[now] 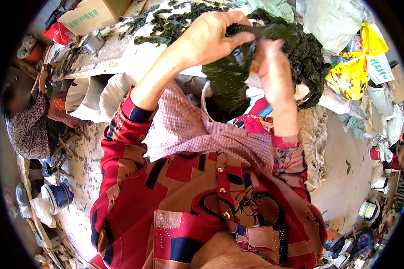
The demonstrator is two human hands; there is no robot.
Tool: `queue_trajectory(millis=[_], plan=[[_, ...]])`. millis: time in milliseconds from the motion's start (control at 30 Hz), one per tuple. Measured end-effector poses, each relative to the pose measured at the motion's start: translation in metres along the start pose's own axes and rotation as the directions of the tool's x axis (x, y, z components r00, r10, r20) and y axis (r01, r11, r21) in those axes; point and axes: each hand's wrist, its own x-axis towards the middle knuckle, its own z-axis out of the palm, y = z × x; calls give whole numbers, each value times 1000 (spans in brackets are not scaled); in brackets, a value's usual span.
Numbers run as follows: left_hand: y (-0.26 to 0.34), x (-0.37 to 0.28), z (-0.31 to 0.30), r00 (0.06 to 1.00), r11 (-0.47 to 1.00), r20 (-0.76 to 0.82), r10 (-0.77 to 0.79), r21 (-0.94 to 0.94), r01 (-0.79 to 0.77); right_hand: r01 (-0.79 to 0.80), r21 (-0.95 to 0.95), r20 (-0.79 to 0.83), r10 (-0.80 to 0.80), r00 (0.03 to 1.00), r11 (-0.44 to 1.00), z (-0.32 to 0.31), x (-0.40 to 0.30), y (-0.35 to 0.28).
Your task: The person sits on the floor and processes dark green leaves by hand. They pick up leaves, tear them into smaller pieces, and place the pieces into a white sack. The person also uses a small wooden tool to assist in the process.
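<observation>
A wide, wet-looking sheet of dark green kelp (226, 80) hangs from my left hand (219, 37), pinched between thumb and fingers. Part of it stretches right, above my right hand (275, 72). That hand is blurred and turned edge-on close beside the kelp, so its grip is unclear. Behind it, a large heap of dark seaweed (306, 57) lies on the table's right part. Below the hanging sheet, more dark seaweed sits in a pale-rimmed opening, partly hidden. A pink checked cloth (185, 117) covers my lap.
Kelp pieces (175, 20) lie strewn over the table (111, 60), near a metal mug (92, 42) and a cardboard box (94, 16). Pale sacks (87, 97) hang at its front edge. A yellow plastic bag (348, 77) stands right. Another person (30, 124) sits at far left.
</observation>
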Motion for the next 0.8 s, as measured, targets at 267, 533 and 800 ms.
queue_trajectory(millis=[267,533,800], plan=[[-17,-37,35,980,926,-125,155,365,-100,-117,125,-258,146,955,985,4,-18,49],[-12,-90,60,842,866,-334,422,424,-266,-43,438,-313,197,929,898,10,-12,36],[12,-116,59,926,973,-312,212,160,-168,124,160,-277,-76,958,979,17,-10,-6]])
